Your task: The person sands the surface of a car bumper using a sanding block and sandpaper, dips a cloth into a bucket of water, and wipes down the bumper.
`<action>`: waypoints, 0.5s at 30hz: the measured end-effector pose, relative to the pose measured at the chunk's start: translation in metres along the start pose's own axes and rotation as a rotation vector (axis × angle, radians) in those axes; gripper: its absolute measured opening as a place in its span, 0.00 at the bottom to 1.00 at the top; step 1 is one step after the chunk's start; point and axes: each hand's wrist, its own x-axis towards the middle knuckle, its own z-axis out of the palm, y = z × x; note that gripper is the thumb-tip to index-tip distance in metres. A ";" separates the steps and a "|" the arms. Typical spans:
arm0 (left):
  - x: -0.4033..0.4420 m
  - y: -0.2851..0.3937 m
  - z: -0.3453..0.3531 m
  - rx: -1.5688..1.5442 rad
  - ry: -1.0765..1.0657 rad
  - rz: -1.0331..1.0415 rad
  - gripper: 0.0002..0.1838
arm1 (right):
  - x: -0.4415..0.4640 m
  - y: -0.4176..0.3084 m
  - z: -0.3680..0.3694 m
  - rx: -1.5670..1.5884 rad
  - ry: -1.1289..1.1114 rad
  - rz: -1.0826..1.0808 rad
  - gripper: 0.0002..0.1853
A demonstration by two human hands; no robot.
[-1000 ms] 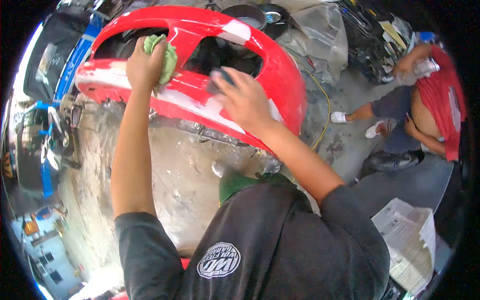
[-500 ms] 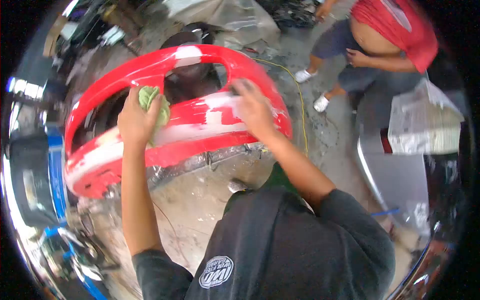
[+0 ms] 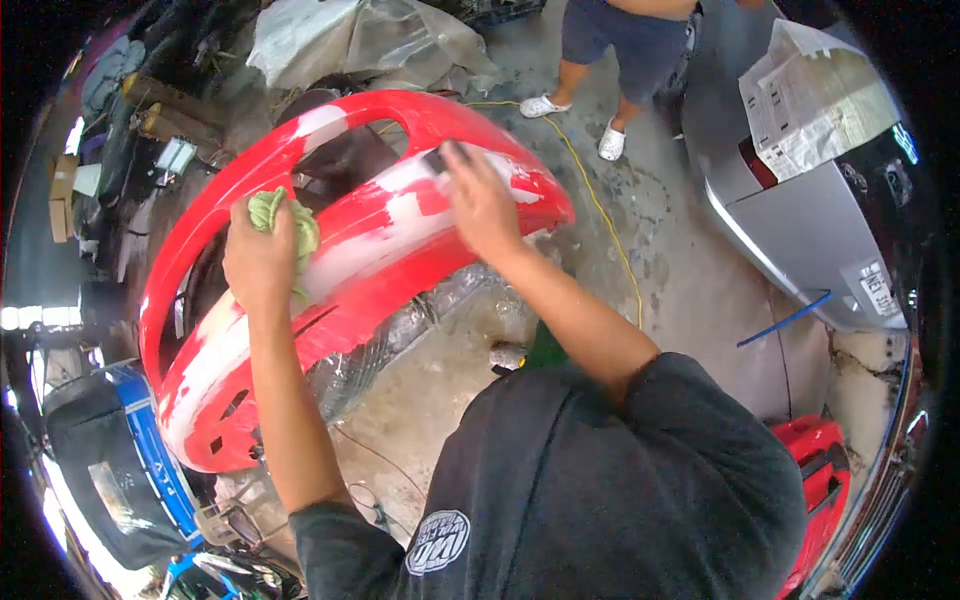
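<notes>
A red car bumper cover with pale whitish patches along its face lies in front of me, a long opening in its upper part. My left hand is closed around a crumpled light green cloth over the bumper's left-middle part. On the bumper's upper right part, beside the corner of the opening, is my right hand. Its fingers grip a small dark block against the pale patch. The block's underside is hidden.
Another person in shorts and white shoes stands beyond the bumper. A yellow cord runs along the floor. At right is a silver car panel with masking paper. A black-and-blue case stands at left.
The view has turned, so the bumper appears more slanted and the other person sits higher in frame. Both hands keep hold of the cloth and block; the right hand appears slightly higher and further left.
</notes>
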 end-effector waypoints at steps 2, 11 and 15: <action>0.003 -0.002 0.001 -0.010 -0.007 0.015 0.30 | -0.008 0.003 -0.003 -0.028 -0.028 -0.098 0.25; 0.000 -0.005 0.009 0.004 0.034 0.032 0.27 | -0.013 -0.015 0.016 -0.132 0.143 -0.087 0.23; 0.003 -0.007 0.002 -0.051 -0.012 0.024 0.32 | -0.025 0.015 0.006 -0.075 0.138 -0.052 0.24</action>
